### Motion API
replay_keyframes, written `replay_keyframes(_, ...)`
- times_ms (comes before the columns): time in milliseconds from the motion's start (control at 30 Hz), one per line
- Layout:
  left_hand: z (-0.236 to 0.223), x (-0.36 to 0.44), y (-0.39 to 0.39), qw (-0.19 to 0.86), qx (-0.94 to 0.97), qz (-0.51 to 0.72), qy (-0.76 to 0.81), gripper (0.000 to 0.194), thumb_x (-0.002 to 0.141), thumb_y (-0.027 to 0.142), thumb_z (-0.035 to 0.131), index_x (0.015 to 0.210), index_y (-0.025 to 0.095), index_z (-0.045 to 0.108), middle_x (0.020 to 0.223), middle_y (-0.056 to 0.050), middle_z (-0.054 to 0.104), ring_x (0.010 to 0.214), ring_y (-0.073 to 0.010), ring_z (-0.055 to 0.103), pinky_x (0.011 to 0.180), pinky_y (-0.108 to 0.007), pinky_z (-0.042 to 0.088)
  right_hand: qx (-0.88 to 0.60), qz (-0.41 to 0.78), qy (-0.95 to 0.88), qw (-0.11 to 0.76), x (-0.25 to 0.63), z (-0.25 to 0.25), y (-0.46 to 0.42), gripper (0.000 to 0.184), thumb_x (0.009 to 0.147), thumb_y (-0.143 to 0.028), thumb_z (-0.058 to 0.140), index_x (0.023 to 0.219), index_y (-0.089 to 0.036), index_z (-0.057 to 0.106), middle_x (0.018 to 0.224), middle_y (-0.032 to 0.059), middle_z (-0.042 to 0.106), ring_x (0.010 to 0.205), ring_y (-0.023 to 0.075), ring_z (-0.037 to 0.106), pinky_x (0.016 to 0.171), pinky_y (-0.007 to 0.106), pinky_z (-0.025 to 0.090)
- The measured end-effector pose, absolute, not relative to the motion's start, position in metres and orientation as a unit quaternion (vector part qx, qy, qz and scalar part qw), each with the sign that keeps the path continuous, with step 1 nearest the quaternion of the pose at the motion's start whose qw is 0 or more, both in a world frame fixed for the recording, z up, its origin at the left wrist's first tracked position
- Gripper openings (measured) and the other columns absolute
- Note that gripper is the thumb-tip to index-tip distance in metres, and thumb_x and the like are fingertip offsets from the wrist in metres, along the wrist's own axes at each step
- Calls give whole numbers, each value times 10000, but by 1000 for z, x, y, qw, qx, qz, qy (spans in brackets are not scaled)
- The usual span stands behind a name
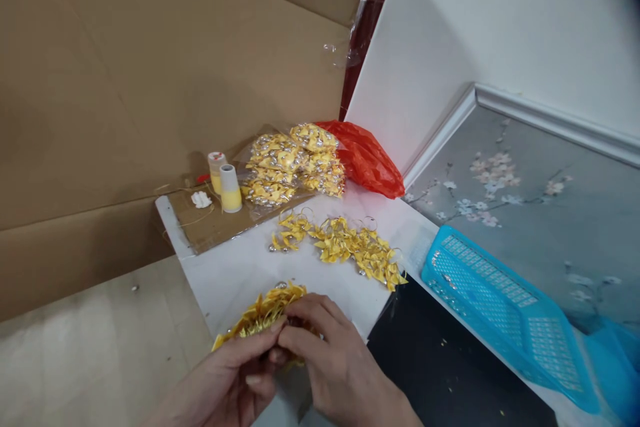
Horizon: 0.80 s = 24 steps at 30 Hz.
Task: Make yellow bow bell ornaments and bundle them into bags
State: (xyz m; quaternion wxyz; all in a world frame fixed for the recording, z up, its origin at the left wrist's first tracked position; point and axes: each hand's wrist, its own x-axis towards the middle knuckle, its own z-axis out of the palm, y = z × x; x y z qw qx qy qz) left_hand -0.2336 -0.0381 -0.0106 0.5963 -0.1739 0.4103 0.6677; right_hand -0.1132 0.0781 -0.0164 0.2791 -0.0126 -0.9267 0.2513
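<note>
My left hand [235, 373] and my right hand [333, 360] meet at the front of the white table, fingertips pinched close together. Between and behind them is a bunch of yellow ribbon ornaments [260, 313] with gold strands and small silver bells. The left fingers are closed on this bunch. My right fingers are bent against its near end; what exactly they pinch is hidden by the fingers. Past the hands, a loose row of similar yellow ornaments [345, 243] lies on the white tabletop [230, 273].
Clear bags of yellow ornaments [295, 163] sit at the back beside a red plastic bag [365, 157]. Two thread spools [231, 190] stand on a cardboard piece [210, 230]. At right are a blue plastic basket [505, 307] and a black panel [440, 360]. Large cardboard [150, 67] borders the left.
</note>
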Motion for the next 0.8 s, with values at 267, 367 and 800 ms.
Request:
replay_keyframes(267,-4,-238,-36,558,-153,687,441,108,800,-25,655,791,55,728,680,-8,543,484,-39,481,349,-114,380,-81,292,-912,278,-110,-9,94,184,890,-145,546,940,-233,700,1087,45,677,995,194,611,853,343,507)
replay_keyframes(367,2,-241,-36,558,-176,679,443,106,822,-20,630,814,25,726,686,-18,544,437,-18,442,328,-109,378,-218,336,-864,304,-118,-14,114,177,900,-246,532,854,-208,699,854,41,690,767,167,632,691,276,497)
replay_keyframes(800,12,-236,-35,558,-204,669,447,149,863,-3,582,810,-2,722,616,-13,511,400,-18,438,343,-114,433,-370,439,-762,301,-133,-29,162,296,795,-459,565,718,-175,597,600,4,539,558,153,496,532,264,389)
